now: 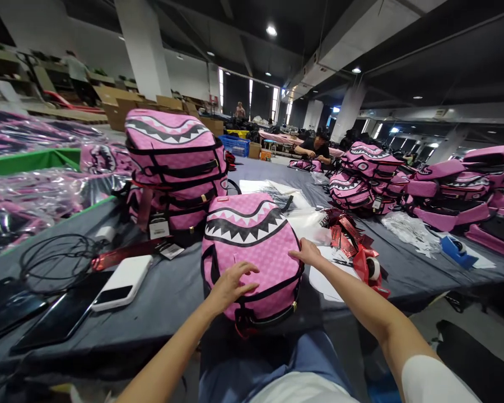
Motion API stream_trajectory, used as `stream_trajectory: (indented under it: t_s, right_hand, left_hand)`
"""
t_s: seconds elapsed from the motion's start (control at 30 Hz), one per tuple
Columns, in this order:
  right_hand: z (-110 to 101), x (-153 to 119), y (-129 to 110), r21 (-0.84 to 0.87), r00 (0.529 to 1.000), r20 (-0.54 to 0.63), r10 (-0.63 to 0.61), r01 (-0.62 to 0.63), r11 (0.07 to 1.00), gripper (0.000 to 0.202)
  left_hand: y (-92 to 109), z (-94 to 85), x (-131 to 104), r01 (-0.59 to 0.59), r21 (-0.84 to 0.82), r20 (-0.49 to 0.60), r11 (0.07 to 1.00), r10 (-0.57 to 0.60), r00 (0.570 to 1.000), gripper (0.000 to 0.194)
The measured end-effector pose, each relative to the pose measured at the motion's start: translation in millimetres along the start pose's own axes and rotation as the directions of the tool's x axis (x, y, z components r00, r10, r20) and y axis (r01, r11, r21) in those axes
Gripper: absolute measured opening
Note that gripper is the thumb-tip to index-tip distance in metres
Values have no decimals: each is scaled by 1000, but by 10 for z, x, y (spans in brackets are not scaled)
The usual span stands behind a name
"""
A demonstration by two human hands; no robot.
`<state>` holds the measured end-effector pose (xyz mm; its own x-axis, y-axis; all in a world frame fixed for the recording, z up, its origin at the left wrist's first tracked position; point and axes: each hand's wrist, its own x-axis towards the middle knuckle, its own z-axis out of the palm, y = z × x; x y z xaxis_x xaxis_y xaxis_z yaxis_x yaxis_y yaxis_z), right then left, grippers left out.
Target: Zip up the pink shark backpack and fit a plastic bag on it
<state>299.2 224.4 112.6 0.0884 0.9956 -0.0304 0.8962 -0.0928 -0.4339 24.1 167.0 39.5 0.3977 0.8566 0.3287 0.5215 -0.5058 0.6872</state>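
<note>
A pink checkered backpack (pixel 252 246) with a shark-mouth print of black band and white teeth lies face up at the table's near edge. My left hand (pixel 231 286) rests on its lower front, fingers spread, holding nothing. At the backpack's right side, my right hand (pixel 308 252) pinches the edge by the black piping; its fingertips are partly hidden. Beyond it to the left stands a stack of similar pink backpacks (pixel 174 162), with a white hang tag (pixel 159 229) on one of them.
At the left lie a white power bank (pixel 124 282), a dark phone (pixel 63 313) and a coiled black cable (pixel 59 263). Right of the backpack are red foil packets (pixel 346 235) and a red tape dispenser (pixel 367 268). A blue tape dispenser (pixel 457 252) sits farther right. A co-worker (pixel 317 148) works across the table.
</note>
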Motion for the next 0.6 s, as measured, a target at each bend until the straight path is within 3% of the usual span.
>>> stream_trajectory:
  t_s: [0.1,0.2,0.3,0.37,0.5,0.6]
  right_hand:
    - [-57,-43,30,57,1000,20,-8,7,998,18]
    - [-172,-83,106,155,996,78,-51,39,987,23]
    - [-293,-105,169,258,988,95,-120,91,962,28]
    - [-307,-109,179,352,987,72,-146,111,929,33]
    - [-69,-110,89,591,990,40,-133,84,802,26]
    - [156,-133,67,740,990,23,-137,75,668,37]
  left_hand:
    - [-42,11,-80,-55,6,-21,998,55,998,43]
    - [-58,74,-220,-176,171,12,969,176,984,61]
    - [-12,271,-277,-293,406,103,865,276,956,85]
    - [68,460,-258,-318,519,163,793,273,948,97]
    - [247,721,-238,-303,665,167,683,259,951,111]
    - [272,616,-332,-322,643,86,695,352,932,100]
